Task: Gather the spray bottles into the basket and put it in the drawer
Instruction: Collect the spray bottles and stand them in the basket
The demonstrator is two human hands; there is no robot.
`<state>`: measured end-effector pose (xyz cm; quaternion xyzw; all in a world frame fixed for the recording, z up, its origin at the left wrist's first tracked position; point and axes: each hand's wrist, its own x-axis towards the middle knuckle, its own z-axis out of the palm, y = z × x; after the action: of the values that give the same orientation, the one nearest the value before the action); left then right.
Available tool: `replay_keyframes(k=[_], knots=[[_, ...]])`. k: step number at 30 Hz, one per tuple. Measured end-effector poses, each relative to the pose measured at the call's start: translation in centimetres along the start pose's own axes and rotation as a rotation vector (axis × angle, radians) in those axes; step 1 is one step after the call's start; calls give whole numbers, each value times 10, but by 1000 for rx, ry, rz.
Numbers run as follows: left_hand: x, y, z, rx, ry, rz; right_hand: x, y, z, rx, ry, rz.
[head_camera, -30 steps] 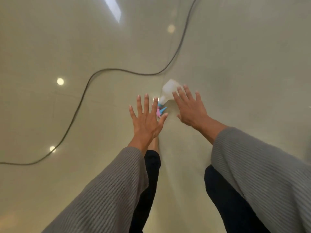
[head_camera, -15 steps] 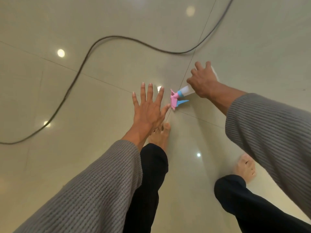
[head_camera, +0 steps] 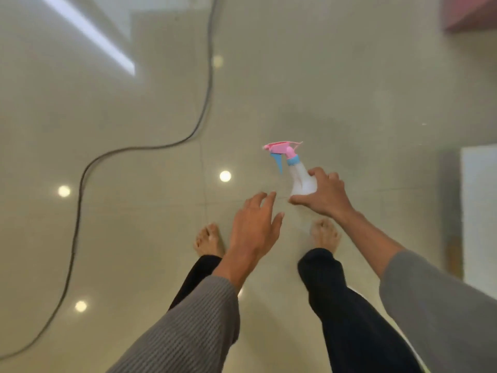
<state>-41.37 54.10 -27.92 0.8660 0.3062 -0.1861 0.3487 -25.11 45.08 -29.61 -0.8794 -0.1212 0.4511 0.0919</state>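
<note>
A white spray bottle (head_camera: 300,177) with a pink head and blue trigger is held upright above the floor, right of centre. My right hand (head_camera: 324,195) is closed around its lower body. My left hand (head_camera: 255,224) hovers just left of and below the bottle, fingers loosely apart and holding nothing. No basket or drawer shows in the head view.
A black cable (head_camera: 80,184) snakes over the glossy beige tiled floor (head_camera: 134,238) on the left. My two bare feet (head_camera: 209,239) stand below the hands. A white furniture panel (head_camera: 480,211) is at the right edge, and a pinkish object (head_camera: 470,12) at the top right corner.
My right hand has lifted the spray bottle off the floor and turned it upright. The view has risen as I stand up, and my left hand has pulled back with relaxed fingers.
</note>
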Motion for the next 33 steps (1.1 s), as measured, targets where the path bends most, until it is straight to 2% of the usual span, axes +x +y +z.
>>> replay_keyframes(k=[5,9,14,19,24,30,33], knots=[[-37,130,-21,-24,-116,242,-113,44,-77,610,235,130],[-69,210,-47,-159,-206,322,-191,70,-116,940,374,217],[-95,282,-63,-132,-268,457,-274,97,-147,1325,509,302],[-110,349,-44,-119,-399,601,-329,141,-156,1456,747,393],[-128,416,8,23,-645,799,-380,221,-177,1562,1026,481],[-158,505,78,191,-986,983,-431,319,-195,1538,1168,544],[-171,542,102,216,-1003,1066,-448,354,-208,1520,1289,544]])
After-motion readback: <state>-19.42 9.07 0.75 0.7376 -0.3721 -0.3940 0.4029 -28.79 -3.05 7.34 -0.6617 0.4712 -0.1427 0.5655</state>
